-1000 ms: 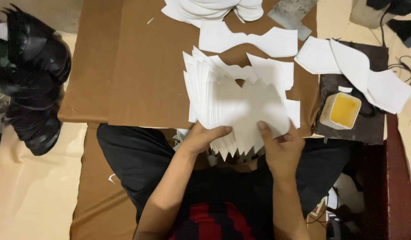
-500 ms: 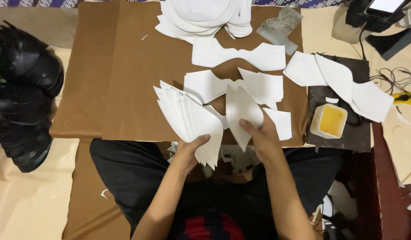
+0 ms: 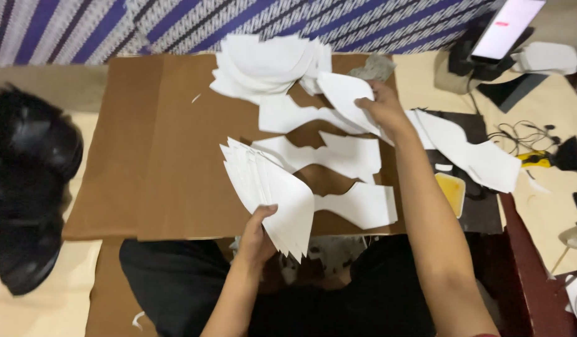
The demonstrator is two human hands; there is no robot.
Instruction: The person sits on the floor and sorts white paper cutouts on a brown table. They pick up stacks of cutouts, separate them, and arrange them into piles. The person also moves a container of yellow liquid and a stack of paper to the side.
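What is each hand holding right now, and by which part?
Left hand grips the fanned stack of white cut pieces near its lower end; right hand pinches one white piece by its edge.

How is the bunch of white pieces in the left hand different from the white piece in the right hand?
The fanned stack of white pieces is many sheets gripped together by the left hand near the body; the single white piece is one sheet, held by the right hand far out by the white pile. Both are white, flat cut shapes.
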